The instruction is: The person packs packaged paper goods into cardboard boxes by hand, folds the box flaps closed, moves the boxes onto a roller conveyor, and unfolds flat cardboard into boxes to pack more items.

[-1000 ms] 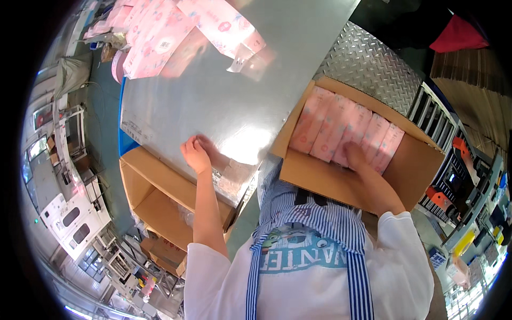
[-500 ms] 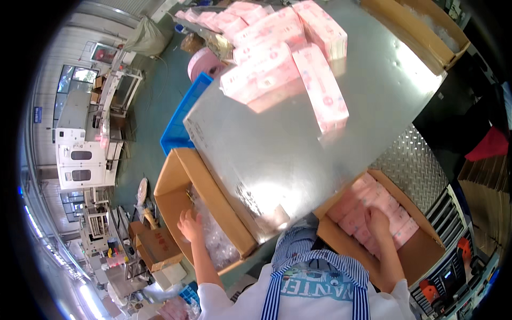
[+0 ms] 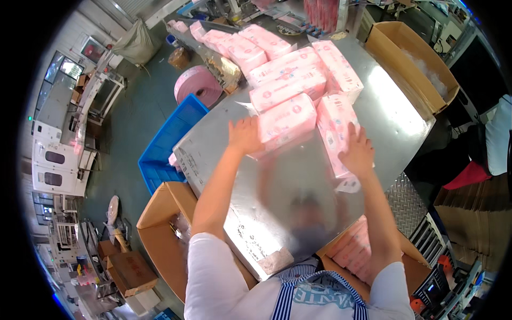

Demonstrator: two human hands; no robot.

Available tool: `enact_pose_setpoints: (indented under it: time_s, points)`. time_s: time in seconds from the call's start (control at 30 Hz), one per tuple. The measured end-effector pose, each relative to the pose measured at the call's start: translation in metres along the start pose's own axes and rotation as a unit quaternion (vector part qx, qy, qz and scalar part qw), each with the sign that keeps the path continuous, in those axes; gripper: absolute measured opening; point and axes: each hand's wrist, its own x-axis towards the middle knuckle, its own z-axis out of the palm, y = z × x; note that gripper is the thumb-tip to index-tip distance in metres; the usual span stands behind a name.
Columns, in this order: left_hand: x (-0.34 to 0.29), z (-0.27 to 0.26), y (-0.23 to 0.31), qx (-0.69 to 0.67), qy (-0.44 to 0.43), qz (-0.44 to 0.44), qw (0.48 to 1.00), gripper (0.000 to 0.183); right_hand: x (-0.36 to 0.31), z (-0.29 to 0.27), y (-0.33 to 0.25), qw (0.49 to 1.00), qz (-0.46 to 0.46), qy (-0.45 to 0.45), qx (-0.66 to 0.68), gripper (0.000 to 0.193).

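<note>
Pink-and-white wrapped tissue packs lie in a cluster on the metal table. My left hand, fingers spread, is against the left end of the nearest crosswise pack. My right hand rests with its fingers apart along the right side of another pack, which points toward me. Both packs lie on the tabletop. Behind them are more tissue packs, and one pack lies at the back right. The underside of my right palm is hidden.
At lower right, a cardboard box holds rows of pink packs, partly behind my right arm. Another open carton stands at the table's left edge, below a blue bin. A third carton sits at the far right, near a pink roll at far left.
Both hands have moved up onto the table: the left from above the left carton, the right from the box of packs. The view has shifted, and my hands now touch tissue packs.
</note>
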Motion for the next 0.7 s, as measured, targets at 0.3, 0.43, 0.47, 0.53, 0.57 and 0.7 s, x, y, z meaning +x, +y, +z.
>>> enact_pose_setpoints:
  time_s: [0.3,0.43,0.47,0.53,0.57,0.7]
  points:
    - [-0.124,0.105,-0.016,-0.217,0.239,0.032,0.946,0.064,-0.053,0.019,-0.015,0.927,-0.191,-0.149,0.285,0.088]
    - [-0.14,0.116,0.043,-0.775,-0.042,-0.123,0.618,0.064,-0.048,0.056,-0.015,0.703,0.066,-0.297,0.643,0.075]
    - [-0.144,0.137,0.041,-0.733,-0.001,-0.078,0.676,0.067,-0.053,0.059,-0.019,0.678,0.087,-0.314,0.659,0.072]
    - [-0.157,0.142,0.037,-0.679,0.033,-0.035,0.732,0.071,-0.074,0.053,-0.013,0.706,0.019,-0.285,0.648,0.073]
    - [-0.165,0.126,0.045,-0.655,0.056,0.01,0.754,0.074,-0.088,0.046,0.0,0.738,-0.039,-0.245,0.628,0.074]
    - [-0.198,0.069,0.083,-0.617,-0.11,0.109,0.772,0.084,-0.162,-0.012,0.04,0.773,-0.095,-0.163,0.605,0.076]
